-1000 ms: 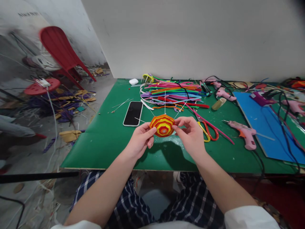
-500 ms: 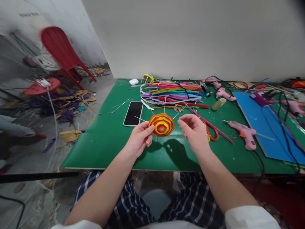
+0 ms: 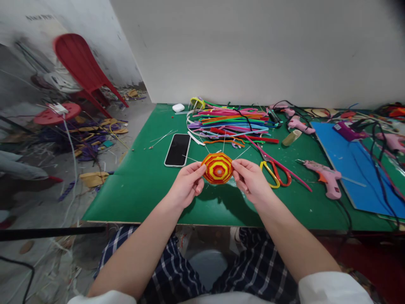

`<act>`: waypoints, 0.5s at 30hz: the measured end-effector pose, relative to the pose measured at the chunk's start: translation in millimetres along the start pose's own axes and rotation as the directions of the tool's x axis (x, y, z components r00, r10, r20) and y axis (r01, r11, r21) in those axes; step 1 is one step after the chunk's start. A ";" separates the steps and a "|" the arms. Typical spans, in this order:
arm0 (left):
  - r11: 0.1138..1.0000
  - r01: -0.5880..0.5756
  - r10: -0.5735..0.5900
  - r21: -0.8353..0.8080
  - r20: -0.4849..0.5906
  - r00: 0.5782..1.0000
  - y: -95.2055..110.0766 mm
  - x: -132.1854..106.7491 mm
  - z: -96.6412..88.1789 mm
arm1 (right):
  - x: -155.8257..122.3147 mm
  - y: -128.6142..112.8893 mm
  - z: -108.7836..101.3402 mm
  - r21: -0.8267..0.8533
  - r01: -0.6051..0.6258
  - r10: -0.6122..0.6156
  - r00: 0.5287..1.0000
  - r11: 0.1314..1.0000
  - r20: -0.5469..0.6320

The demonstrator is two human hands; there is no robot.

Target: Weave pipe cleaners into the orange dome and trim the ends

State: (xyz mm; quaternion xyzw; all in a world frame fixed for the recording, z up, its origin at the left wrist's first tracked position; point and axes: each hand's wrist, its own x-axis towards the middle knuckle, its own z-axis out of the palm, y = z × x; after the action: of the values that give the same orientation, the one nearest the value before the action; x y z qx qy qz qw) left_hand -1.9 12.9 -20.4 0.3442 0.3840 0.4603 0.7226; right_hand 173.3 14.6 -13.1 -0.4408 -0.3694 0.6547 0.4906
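An octagonal disc (image 3: pixel 218 169) ringed in red, orange and yellow, with thin pale spokes sticking out past its rim, is held above the green table. It looks wound from fuzzy pipe cleaners. My left hand (image 3: pixel 189 180) pinches its left edge between thumb and fingers. At the opposite edge my right hand (image 3: pixel 249 177) is closed, thumb and forefinger together on the rim. A phone (image 3: pixel 177 150) lies just beyond my left hand. Scissors (image 3: pixel 278 174) with one yellow and one red handle rest to the right of my right hand.
Behind the disc lies a bundle of coloured pipe cleaners (image 3: pixel 230 122). A pink glue gun (image 3: pixel 327 177) with a trailing cord sits at the right, by a blue board (image 3: pixel 351 169). A white case (image 3: pixel 178 107) and a beige stub (image 3: pixel 291 138) are farther back.
My right hand has moved left and closed on the disc's right edge, uncovering the yellow scissor handle. The disc has shifted slightly right and nearer to me, still in my left hand.
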 end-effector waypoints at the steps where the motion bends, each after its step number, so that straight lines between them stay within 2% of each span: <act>1: 1.000 0.006 -0.006 -0.008 -0.006 1.000 -0.4 0.4 0.0 | 0.6 0.7 0.0 0.005 -0.005 0.005 1.000 1.000 -0.006; 4: 0.999 0.026 -0.027 -0.019 -0.026 0.999 -0.6 2.0 -1.1 | 2.3 0.8 -2.7 -0.047 -0.031 0.031 1.000 0.998 0.002; 10: 0.994 0.107 -0.109 -0.025 -0.085 0.990 1.5 7.0 -8.3 | 7.8 -0.7 -13.7 -0.318 -0.100 0.118 0.992 0.943 0.039; 15: 0.984 0.168 -0.160 0.064 -0.118 0.980 -0.2 14.4 -15.1 | 13.9 5.5 -13.6 -0.387 -0.133 0.156 0.987 0.912 0.026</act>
State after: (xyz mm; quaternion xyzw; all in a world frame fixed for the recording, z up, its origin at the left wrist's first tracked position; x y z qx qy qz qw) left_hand -11.0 28.4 -31.1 0.3112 0.4679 0.4032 0.7223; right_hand 182.5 27.3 -25.7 -0.5357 -0.4704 0.6163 0.3344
